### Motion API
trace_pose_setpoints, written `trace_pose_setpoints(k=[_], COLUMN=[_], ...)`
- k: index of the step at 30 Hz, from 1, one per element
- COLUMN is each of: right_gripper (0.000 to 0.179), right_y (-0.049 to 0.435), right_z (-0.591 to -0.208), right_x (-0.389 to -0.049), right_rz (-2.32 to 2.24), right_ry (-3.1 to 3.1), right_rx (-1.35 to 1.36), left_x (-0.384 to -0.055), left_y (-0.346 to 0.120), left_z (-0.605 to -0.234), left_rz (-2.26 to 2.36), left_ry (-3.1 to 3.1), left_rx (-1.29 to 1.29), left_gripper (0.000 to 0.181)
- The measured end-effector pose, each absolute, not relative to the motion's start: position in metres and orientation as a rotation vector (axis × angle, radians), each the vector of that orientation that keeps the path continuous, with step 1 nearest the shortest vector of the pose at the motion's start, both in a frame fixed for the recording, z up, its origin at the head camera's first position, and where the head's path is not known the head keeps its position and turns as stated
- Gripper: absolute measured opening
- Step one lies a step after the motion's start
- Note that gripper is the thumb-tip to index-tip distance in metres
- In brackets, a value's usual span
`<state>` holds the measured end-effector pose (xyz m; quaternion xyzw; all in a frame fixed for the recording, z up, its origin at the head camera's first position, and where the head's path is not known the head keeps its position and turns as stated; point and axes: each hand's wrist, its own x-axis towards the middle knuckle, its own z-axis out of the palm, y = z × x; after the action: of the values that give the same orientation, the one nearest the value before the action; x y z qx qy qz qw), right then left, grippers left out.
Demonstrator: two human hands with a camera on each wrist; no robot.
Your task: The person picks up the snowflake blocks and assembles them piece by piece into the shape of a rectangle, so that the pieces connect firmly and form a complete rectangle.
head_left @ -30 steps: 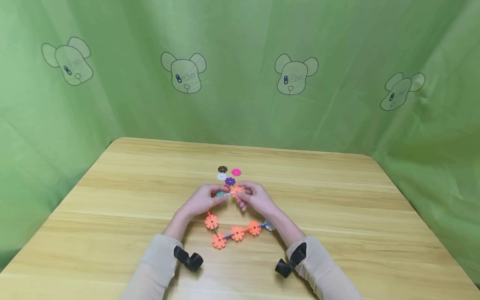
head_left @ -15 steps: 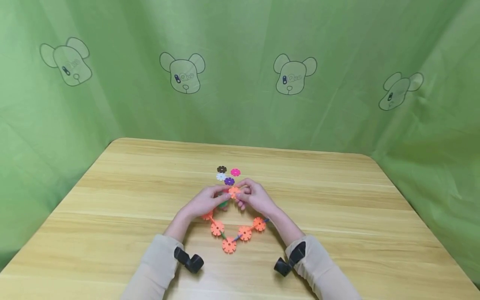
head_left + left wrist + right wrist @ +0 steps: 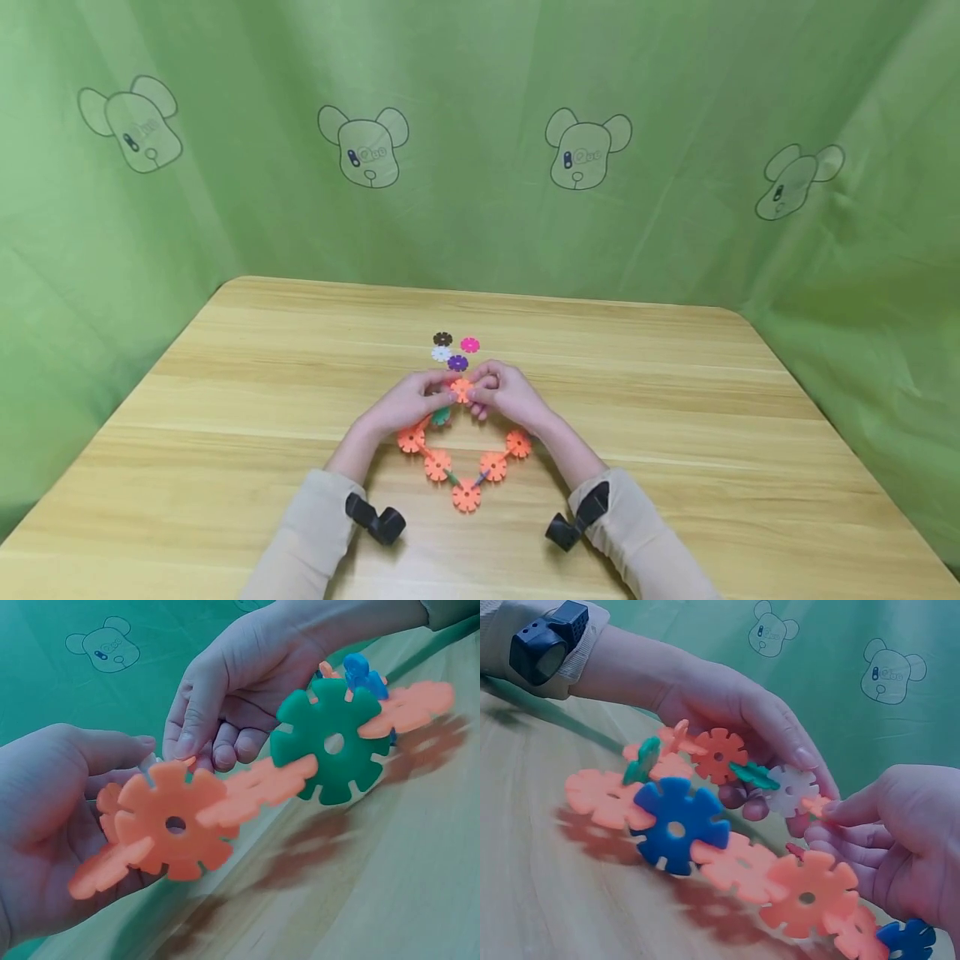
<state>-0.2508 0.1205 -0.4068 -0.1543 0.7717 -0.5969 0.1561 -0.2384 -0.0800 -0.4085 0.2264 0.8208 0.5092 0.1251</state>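
Note:
My left hand grips a white notched disc between thumb and fingers. My right hand pinches an orange notched disc, which meets the white one at its edge. From the left hand runs a chain of interlocked plastic discs, looping back below both hands. A green disc and several orange discs belong to it, along with a blue disc. In the left wrist view, an orange disc of the chain hides part of the left fingers.
Beyond the hands, a brown disc, a pink disc, a pale disc and a purple disc lie loose on the wooden table. A green curtain surrounds the table.
The held orange disc has shifted slightly left and nearer, against the left fingertips. Below the hands, the chain's front part has swung right and a little closer to the body.

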Motion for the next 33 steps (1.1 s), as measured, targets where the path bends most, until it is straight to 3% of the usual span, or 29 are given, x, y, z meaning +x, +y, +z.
trace_pose_setpoints(k=[14,26,33], right_gripper=[0.025,0.023,0.032], right_y=[0.134,0.141,0.135], right_z=[-0.397,-0.408,-0.41], right_x=[-0.265,-0.31,-0.33], right_rz=[-1.682,-1.526,-1.443], right_ry=[2.312,2.487,2.556], right_rx=[-0.335,-0.298,-0.281], left_x=[-0.235,-0.238,-0.239], left_y=[-0.085,-0.091,-0.092], left_z=[-0.406,-0.402,-0.404], left_rz=[1.431,1.439,1.467], left_ry=[2.343,2.304,2.29], left_rx=[0.648,0.65,0.674], left_gripper=[0.045,0.043,0.043])
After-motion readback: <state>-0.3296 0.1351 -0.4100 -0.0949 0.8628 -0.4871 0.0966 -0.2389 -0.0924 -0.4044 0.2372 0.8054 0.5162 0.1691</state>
